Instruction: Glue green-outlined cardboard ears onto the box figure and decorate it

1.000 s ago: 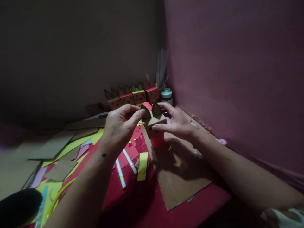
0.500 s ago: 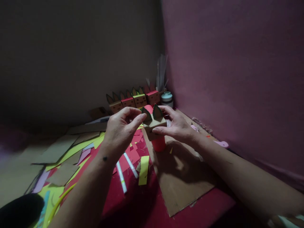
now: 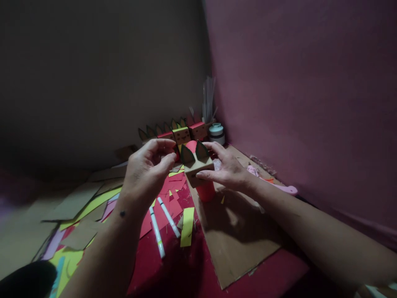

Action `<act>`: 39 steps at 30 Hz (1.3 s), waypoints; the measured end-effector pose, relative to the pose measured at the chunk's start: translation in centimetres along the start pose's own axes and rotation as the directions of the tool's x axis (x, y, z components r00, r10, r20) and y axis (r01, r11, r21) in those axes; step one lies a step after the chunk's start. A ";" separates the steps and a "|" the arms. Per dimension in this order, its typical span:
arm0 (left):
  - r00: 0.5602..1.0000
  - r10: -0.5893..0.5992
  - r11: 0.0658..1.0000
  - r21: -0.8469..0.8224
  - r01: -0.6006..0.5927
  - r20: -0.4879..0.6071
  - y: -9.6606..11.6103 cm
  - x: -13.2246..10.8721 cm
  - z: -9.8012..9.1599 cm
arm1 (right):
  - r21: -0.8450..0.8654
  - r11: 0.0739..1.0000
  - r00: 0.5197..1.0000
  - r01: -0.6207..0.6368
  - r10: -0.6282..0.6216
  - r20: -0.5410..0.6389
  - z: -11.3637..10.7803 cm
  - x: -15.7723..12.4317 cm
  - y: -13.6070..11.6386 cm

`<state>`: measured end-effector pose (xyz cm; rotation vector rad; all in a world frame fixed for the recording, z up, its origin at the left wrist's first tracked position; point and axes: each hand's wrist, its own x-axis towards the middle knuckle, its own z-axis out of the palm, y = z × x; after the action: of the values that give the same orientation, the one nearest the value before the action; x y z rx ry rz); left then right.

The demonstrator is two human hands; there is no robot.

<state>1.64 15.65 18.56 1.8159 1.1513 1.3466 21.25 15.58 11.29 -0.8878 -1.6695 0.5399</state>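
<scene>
My right hand [image 3: 228,167] grips a small cardboard box [image 3: 198,169] with two dark green pointed ears on top, holding it above the table. My left hand [image 3: 145,174] hovers just left of the box, fingers curled and loosely apart, not touching it. A red cup-like cylinder [image 3: 205,191] stands right under the box on a cardboard sheet [image 3: 242,236].
A row of similar eared boxes [image 3: 178,132] lines the back wall, with a small lidded jar [image 3: 216,132] in the corner. Two white markers [image 3: 161,225], a yellow paper strip [image 3: 187,221] and coloured paper and cardboard scraps [image 3: 89,207] cover the red table.
My left hand has let go of the box's left ear and drawn back a little to the left. The right hand still holds the box.
</scene>
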 end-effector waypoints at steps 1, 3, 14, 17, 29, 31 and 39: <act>1.000 -0.007 1.000 -0.001 0.007 0.004 0.0 0.0 0.0 | 0.001 1.000 1.000 -0.001 0.001 0.001 0.0 0.0 0.0; 1.000 -0.021 1.000 0.002 0.020 0.011 0.0 0.0 0.1 | 0.005 1.000 1.000 -0.005 0.005 0.004 0.0 0.0 -0.1; 0.999 -0.031 0.998 0.055 0.030 0.018 -0.8 0.3 0.3 | 0.008 1.000 1.000 -0.014 0.014 0.006 0.1 0.0 -0.1; 0.997 -0.024 0.999 0.044 0.021 0.074 -0.9 0.4 0.4 | 0.007 1.000 1.000 -0.007 0.007 0.009 0.1 0.0 -0.1; 0.992 -0.037 0.998 0.052 0.031 0.120 -0.9 0.0 1.2 | 0.049 0.999 1.000 -0.003 0.003 0.008 0.2 -0.1 0.2; 0.993 -0.032 0.998 0.061 0.025 0.114 -0.8 0.0 1.2 | 0.053 0.999 1.000 -0.003 0.002 0.008 0.3 -0.1 0.2; 0.995 0.006 0.992 0.122 -0.018 0.099 -0.9 -0.1 1.3 | 0.036 0.999 1.000 -0.005 0.004 0.015 0.1 0.0 -0.1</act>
<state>2.59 16.01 17.33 1.9563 1.1945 1.2016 21.11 15.55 11.29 -0.8631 -1.6669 0.5797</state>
